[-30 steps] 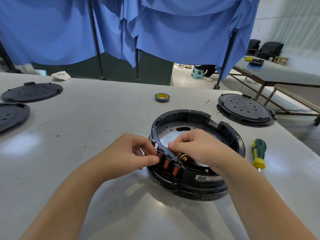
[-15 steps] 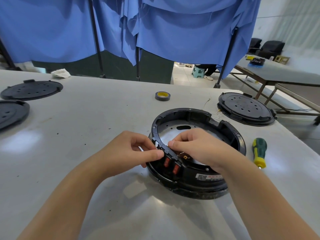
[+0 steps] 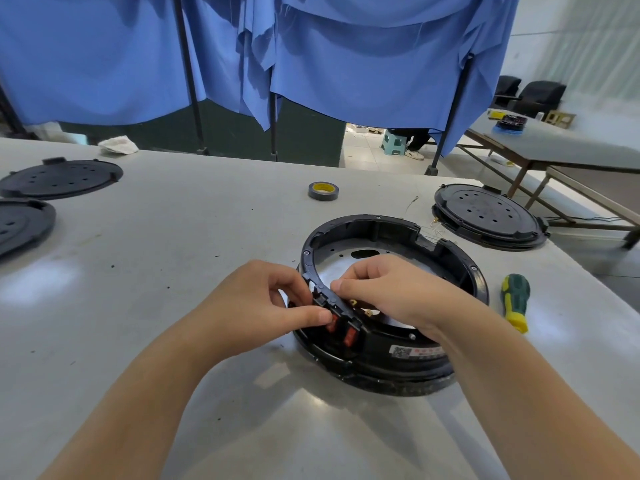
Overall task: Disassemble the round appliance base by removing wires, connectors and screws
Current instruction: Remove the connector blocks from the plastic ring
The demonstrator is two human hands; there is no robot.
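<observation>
Both hands (image 3: 263, 303) at base rim (image 3: 479, 282)

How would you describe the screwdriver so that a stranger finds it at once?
Start at the round black base under both hands on the grey table. Just to its right lies the screwdriver, flat on the table. It is the only green and yellow thing there.

You're at a workshop or small assembly floor, seated at a long grey worktable (image 3: 173, 237). Blue cloth screens (image 3: 346, 64) hang on poles just behind the worktable; a second bench (image 3: 561, 147) stands beyond its right end, with what may be office chairs (image 3: 533, 95) farther back.
</observation>
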